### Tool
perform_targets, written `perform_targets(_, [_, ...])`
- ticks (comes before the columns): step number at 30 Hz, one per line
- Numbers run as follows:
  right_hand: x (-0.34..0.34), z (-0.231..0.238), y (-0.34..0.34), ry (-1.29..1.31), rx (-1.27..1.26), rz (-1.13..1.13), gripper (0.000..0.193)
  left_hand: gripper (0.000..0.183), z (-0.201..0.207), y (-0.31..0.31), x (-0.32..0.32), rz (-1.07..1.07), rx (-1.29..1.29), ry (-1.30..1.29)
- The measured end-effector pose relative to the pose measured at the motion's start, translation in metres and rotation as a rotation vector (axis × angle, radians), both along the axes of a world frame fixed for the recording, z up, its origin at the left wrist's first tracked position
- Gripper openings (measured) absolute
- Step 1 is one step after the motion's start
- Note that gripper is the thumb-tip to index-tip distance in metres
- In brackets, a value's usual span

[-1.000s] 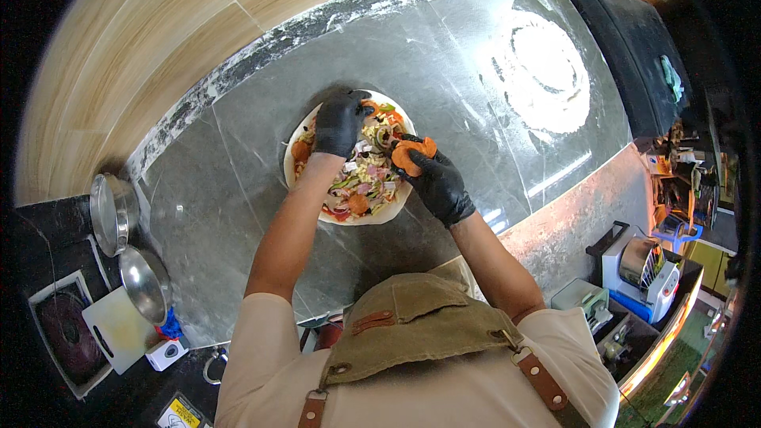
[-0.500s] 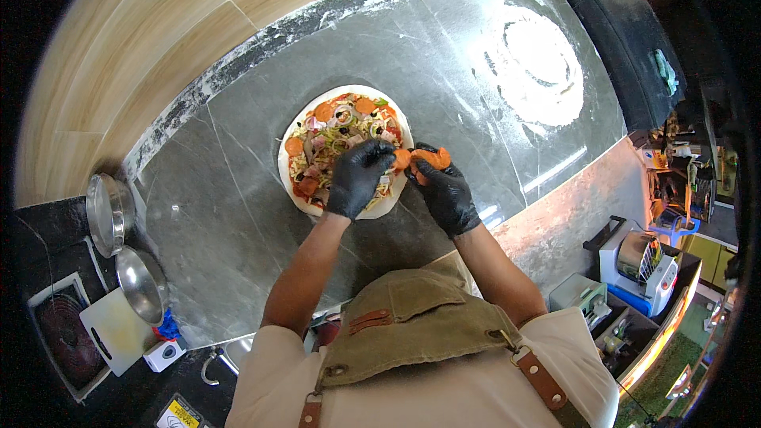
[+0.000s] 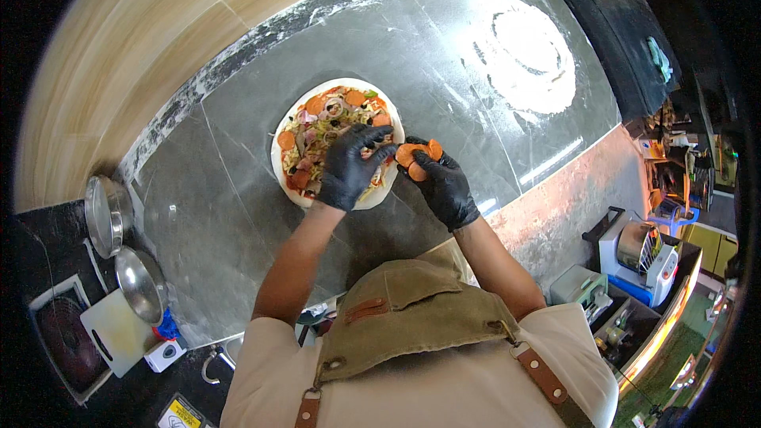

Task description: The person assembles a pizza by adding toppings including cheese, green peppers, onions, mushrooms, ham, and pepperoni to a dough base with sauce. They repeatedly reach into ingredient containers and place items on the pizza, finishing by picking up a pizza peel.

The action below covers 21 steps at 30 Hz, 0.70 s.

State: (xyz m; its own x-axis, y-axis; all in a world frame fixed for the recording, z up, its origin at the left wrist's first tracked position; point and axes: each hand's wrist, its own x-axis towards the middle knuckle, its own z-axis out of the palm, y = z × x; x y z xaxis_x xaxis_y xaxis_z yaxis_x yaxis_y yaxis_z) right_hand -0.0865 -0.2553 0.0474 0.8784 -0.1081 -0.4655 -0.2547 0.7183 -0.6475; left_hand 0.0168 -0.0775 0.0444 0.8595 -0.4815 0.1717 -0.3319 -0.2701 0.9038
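An unbaked pizza (image 3: 317, 131) lies on the grey stone worktop, with a pale bare rim and toppings of onion rings, olives, shredded cheese, meat pieces and several orange-red pepperoni slices. My left hand (image 3: 349, 165), in a black glove, hovers over its right half. The thumb and forefinger are apart with nothing between them. A pepperoni slice (image 3: 381, 120) rests on the pizza just beyond those fingertips. Just right of the rim, my right hand (image 3: 445, 188), also black-gloved, grips several loose pepperoni slices (image 3: 417, 155) fanned between thumb and fingers. My left hand covers part of the toppings.
White flour (image 3: 529, 55) is spread in a ring at the far right of the worktop (image 3: 230, 230). A black box (image 3: 614, 28) stands beyond it. Steel bowls (image 3: 141, 285) and a white cutting board (image 3: 119, 331) sit at the left edge.
My left hand has let go of a pepperoni slice and its fingers have spread. That slice now lies on the pizza's right side. My right hand still holds the others.
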Motion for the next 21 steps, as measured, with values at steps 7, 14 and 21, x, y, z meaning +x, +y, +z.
perform_targets(7, [0.002, 0.004, 0.016, 0.051, 0.161, -0.009, 0.036, 0.018, 0.000, 0.003, -0.040, 0.161, -0.044, -0.069])
perform_targets(14, [-0.002, -0.012, 0.014, -0.032, 0.084, -0.007, 0.035, 0.013, -0.008, 0.016, -0.042, 0.359, -0.193, 0.052])
perform_targets(21, [-0.005, -0.016, -0.001, 0.014, 0.176, -0.062, 0.035, 0.017, -0.032, 0.030, -0.032, 0.140, 0.273, 0.067])
